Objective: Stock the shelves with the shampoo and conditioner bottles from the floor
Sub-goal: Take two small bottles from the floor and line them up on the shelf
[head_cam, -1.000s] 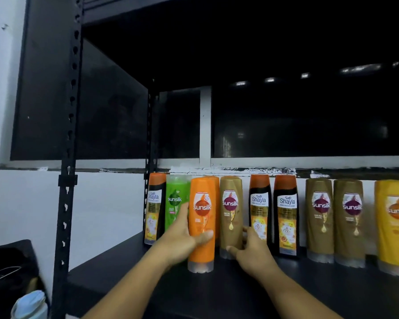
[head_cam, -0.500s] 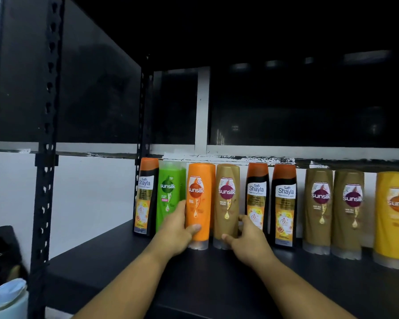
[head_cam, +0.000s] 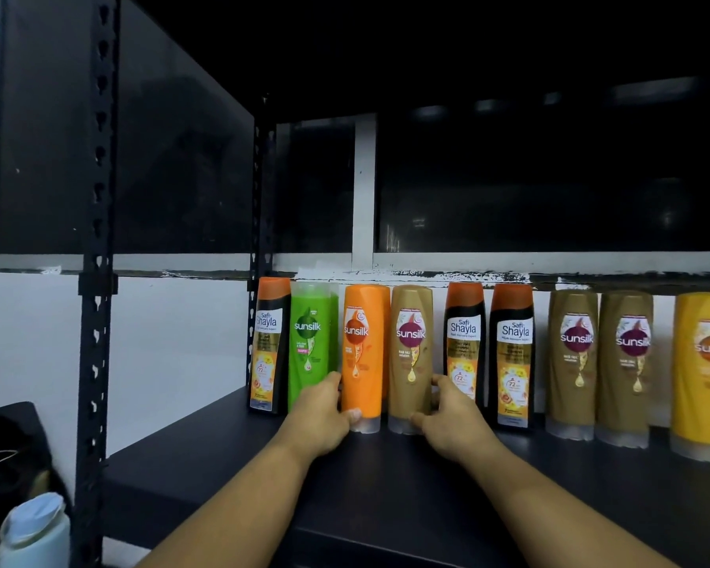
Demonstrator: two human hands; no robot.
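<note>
A row of bottles stands upright along the back of the dark shelf [head_cam: 386, 498]. My left hand [head_cam: 320, 416] grips the lower part of an orange Sunsilk bottle [head_cam: 363, 350], thumb across its front near the clear cap. My right hand [head_cam: 447, 420] grips the base of the gold-brown Sunsilk bottle [head_cam: 410, 354] beside it. Left of these stand a green Sunsilk bottle [head_cam: 310, 342] and a black-and-orange Shayla bottle [head_cam: 268, 346].
To the right stand two more Shayla bottles [head_cam: 488, 354], two gold-brown Sunsilk bottles [head_cam: 599, 362] and a yellow one [head_cam: 703, 375]. A black slotted upright [head_cam: 97, 280] frames the shelf's left front. A pale bottle [head_cam: 33, 530] sits at lower left beside a dark bag.
My left hand has pushed the orange bottle back from the shelf's front into the row. My right hand has stayed at the gold-brown bottle's base. The camera has moved nearer.
</note>
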